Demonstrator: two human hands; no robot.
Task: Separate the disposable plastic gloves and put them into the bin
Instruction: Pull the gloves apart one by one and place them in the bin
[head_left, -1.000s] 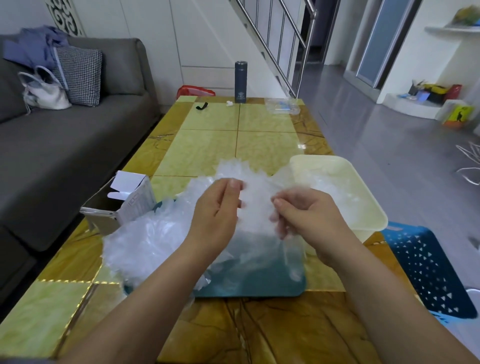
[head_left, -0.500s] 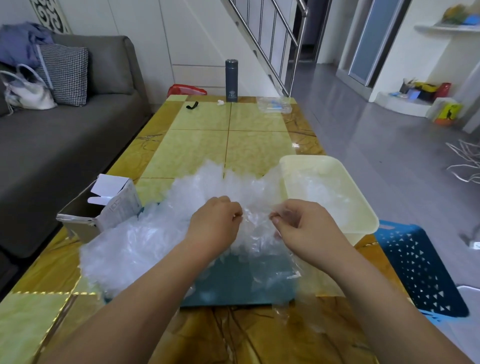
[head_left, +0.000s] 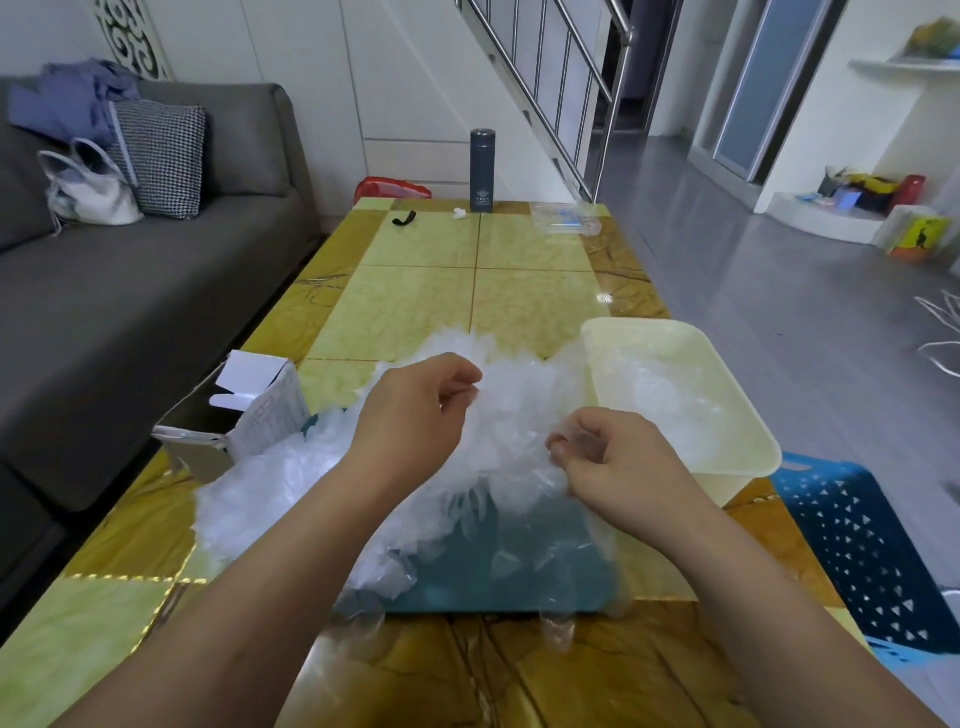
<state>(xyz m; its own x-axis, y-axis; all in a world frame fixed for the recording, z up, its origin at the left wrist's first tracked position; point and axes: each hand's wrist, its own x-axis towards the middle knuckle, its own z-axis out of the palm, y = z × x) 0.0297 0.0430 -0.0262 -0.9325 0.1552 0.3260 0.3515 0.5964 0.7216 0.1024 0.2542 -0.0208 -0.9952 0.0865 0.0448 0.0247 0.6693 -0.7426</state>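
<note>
Head view of the separating step. The left hand (head_left: 415, 415), fingers curled, pinches a fold of film at the top of the pile of gloves (head_left: 270, 483). The right hand (head_left: 618, 462), close by at four o'clock of it, pinches a translucent glove edge between thumb and forefinger. The pile lies on a teal tray (head_left: 519, 582) at the near end of the table (head_left: 415, 296) and spreads toward eight o'clock, up to an opened cardboard box (head_left: 249, 410). The cream bin (head_left: 727, 486) stands just beside the pile at two o'clock of the hands, and some separated gloves (head_left: 665, 395) are already in it. Risks, as judged: the sheets probably cling, so one pull may lift several gloves instead of one. Film this thin may stretch or tear if the two pinches draw apart sharply. A wide sweep toward the bin could drag loose gloves off the tray at six o'clock. A released glove, being light, may drift past the bin toward the blue basket (head_left: 872, 545) at four o'clock.
</note>
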